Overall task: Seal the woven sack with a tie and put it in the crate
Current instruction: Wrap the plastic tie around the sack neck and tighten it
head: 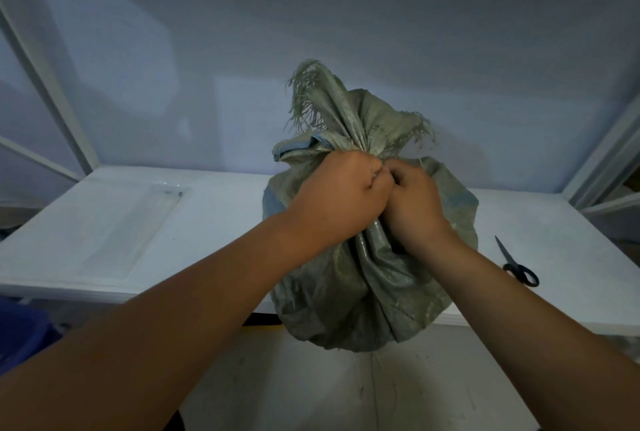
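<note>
Head view: left hand [341, 195] and right hand [414, 203] clench the neck of the woven sack [346, 292] (scissors [517, 266] near on table [104, 222]).

not much to report body-wise, just two bare arms and two bare hands. the left forearm [194, 313] is uncovered all the way from the wrist to where the frame cuts it off, and it looks chunkier than the other one in this wide-angle view. the right forearm [519, 309] is just as bare, wrist to frame edge. the left hand [341, 195] shows its back and a row of knuckles, the right hand [412, 203] mostly its back. there's a dark sliver [175, 422] at the bottom edge between the arms, maybe clothing, can't tell.
</note>
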`<state>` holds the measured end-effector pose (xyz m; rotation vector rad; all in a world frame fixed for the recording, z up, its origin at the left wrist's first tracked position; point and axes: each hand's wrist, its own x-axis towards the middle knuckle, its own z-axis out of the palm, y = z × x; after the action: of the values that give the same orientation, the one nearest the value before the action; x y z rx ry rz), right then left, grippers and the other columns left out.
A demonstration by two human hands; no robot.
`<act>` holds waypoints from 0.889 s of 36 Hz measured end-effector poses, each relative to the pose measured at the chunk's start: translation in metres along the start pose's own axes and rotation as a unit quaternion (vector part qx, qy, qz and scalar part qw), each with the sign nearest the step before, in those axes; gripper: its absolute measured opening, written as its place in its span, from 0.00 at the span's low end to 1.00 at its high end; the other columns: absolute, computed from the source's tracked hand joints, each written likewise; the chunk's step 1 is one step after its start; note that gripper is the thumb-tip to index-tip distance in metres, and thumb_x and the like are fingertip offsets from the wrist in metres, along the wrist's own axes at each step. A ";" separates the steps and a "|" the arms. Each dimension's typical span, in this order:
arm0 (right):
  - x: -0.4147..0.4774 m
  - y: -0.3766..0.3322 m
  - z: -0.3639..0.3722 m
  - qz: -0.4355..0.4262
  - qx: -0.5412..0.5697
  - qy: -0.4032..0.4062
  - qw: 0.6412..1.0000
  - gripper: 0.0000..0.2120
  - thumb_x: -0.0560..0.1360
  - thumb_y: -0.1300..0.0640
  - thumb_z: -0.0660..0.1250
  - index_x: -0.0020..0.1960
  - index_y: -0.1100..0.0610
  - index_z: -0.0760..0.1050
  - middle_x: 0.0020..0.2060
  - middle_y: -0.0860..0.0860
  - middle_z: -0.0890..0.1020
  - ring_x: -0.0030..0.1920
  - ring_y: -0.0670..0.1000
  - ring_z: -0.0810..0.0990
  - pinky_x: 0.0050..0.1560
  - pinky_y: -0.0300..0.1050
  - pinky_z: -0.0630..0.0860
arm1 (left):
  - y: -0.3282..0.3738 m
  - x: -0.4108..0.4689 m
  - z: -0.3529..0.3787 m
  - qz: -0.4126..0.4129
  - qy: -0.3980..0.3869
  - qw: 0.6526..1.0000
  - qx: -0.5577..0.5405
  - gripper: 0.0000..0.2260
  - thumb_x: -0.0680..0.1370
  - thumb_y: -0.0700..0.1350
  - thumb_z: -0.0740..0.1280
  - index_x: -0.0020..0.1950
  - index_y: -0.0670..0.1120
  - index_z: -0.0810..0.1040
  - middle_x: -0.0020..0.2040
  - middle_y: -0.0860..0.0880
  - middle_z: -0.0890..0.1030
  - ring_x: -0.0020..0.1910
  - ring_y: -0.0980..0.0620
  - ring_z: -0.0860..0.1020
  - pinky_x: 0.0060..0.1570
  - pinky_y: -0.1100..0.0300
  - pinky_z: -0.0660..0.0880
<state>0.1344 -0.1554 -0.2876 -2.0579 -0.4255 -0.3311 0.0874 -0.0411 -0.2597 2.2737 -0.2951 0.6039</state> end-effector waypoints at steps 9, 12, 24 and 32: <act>0.004 0.000 -0.008 -0.003 -0.011 0.003 1.000 0.12 0.71 0.54 0.60 0.41 0.59 0.80 0.36 0.56 0.84 0.41 0.60 0.83 0.44 0.62 0.81 | 0.013 -0.006 0.001 0.021 0.024 0.999 0.022 0.22 0.80 0.42 0.63 0.27 0.49 0.62 0.24 0.52 0.67 0.23 0.57 0.65 0.25 0.69 0.66; 0.005 0.003 -0.008 -0.005 -0.035 -0.006 0.999 0.09 0.75 0.58 0.62 0.42 0.57 0.81 0.36 0.54 0.84 0.41 0.58 0.83 0.44 0.61 0.81 | 0.012 -0.006 0.001 0.031 0.019 0.999 0.021 0.21 0.80 0.41 0.63 0.27 0.49 0.62 0.24 0.53 0.66 0.23 0.57 0.64 0.25 0.68 0.64; 0.007 0.005 -0.002 0.048 0.108 0.054 0.991 0.19 0.82 0.52 0.65 0.34 0.54 0.67 0.28 0.48 0.70 0.31 0.46 0.68 0.35 0.47 0.65 | -0.001 0.009 -0.021 -0.066 0.050 0.973 -0.217 0.26 0.78 0.61 0.59 0.36 0.40 0.80 0.32 0.42 0.81 0.29 0.51 0.76 0.33 0.57 0.71; 0.010 0.001 -0.010 0.106 0.219 0.013 0.970 0.22 0.83 0.50 0.64 0.51 0.72 0.74 0.48 0.71 0.80 0.41 0.55 0.78 0.50 0.55 0.79 | -0.012 0.008 -0.029 -0.471 0.048 0.749 -0.464 0.15 0.82 0.51 0.58 0.46 0.45 0.80 0.47 0.49 0.83 0.53 0.49 0.78 0.57 0.52 0.71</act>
<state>0.1432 -0.1627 -0.2792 -1.6441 -0.2316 -0.1198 0.0894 -0.0119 -0.2458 1.1419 0.5141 -0.0223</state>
